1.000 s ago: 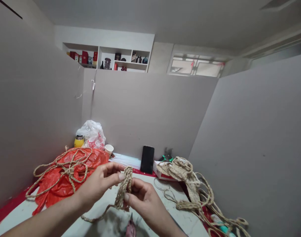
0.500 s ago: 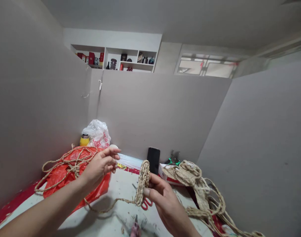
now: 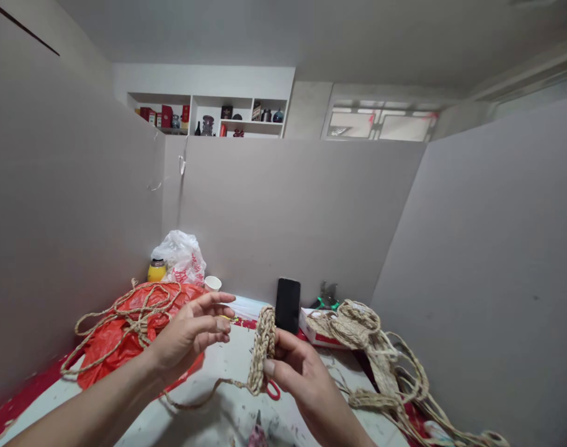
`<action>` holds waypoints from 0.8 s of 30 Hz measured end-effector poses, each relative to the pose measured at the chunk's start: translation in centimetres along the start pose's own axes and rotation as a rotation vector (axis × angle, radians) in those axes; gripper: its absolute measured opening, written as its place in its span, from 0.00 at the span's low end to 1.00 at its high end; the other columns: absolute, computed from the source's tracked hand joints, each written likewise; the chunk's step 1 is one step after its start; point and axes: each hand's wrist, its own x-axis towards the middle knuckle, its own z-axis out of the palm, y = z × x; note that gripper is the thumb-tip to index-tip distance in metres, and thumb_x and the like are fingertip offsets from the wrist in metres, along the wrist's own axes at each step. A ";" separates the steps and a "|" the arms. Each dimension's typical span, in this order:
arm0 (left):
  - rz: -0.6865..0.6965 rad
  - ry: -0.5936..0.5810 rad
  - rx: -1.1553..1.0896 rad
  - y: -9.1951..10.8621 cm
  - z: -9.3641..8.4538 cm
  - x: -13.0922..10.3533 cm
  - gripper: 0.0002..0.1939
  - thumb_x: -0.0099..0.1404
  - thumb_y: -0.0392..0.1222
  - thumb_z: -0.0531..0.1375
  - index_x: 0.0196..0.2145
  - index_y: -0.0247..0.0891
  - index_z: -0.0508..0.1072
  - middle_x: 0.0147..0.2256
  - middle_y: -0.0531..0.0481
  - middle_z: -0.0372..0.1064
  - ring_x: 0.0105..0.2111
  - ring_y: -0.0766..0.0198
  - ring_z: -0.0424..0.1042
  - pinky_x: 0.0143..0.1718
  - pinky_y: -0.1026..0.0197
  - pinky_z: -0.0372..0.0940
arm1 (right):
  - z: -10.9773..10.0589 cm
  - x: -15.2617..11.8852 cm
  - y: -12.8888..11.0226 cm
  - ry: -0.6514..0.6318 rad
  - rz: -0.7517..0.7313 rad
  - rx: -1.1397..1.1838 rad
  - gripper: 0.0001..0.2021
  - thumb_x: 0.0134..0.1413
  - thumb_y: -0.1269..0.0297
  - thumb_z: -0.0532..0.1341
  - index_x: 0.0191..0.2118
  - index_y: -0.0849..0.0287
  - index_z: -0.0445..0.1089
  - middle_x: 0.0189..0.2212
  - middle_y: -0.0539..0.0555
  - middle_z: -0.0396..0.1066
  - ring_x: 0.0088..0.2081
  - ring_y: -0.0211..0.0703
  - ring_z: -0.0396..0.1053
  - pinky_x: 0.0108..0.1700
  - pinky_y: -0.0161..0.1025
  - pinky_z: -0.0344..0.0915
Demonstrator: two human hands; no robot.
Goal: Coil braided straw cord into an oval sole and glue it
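My right hand [image 3: 298, 375] grips a coiled piece of braided straw rope [image 3: 262, 349], held on edge above the table. A loose tail of the same rope [image 3: 195, 400] trails down to the left. My left hand [image 3: 190, 332] hovers just left of the coil with its fingers spread and holds nothing. Under the coil a red scissors handle [image 3: 273, 390] shows on the table [image 3: 227, 366].
A red plastic bag [image 3: 125, 326] with looped rope [image 3: 125, 307] lies at the left. A heap of braided rope [image 3: 371, 354] lies at the right over a white box [image 3: 314, 329]. A black phone [image 3: 288, 304], paper cup [image 3: 213, 283], yellow bottle [image 3: 156, 270] and white bag [image 3: 183, 257] stand by the partition. A pink tool [image 3: 257, 434] lies near the front.
My left hand has let go of the coil and moved off to the left with fingers spread. The right hand keeps the coil, which now sits farther right.
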 end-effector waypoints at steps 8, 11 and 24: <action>0.083 -0.064 0.035 -0.9 0.8 -0.8 0.20 0.54 0.29 0.62 0.46 0.37 0.71 0.38 0.50 0.67 0.29 0.70 0.68 0.35 0.63 0.64 | -0.4 0.4 -0.1 0.149 0.044 -0.272 0.10 0.53 0.63 0.59 0.40 0.58 0.70 0.29 0.49 0.67 0.30 0.38 0.63 0.34 0.35 0.64; 0.095 -0.022 0.035 -1.2 1.0 -1.0 0.18 0.56 0.31 0.62 0.46 0.38 0.71 0.38 0.50 0.67 0.30 0.69 0.69 0.35 0.63 0.65 | -0.7 0.8 1.2 0.063 0.119 -0.388 0.08 0.49 0.67 0.57 0.37 0.59 0.70 0.27 0.49 0.67 0.29 0.39 0.64 0.33 0.35 0.64; 0.023 0.016 0.037 -1.7 1.9 -1.2 0.14 0.58 0.32 0.60 0.44 0.37 0.69 0.37 0.51 0.66 0.30 0.68 0.71 0.33 0.63 0.65 | -3.7 0.8 2.8 0.134 0.243 -1.450 0.11 0.57 0.65 0.55 0.30 0.62 0.73 0.26 0.67 0.75 0.31 0.57 0.72 0.33 0.44 0.56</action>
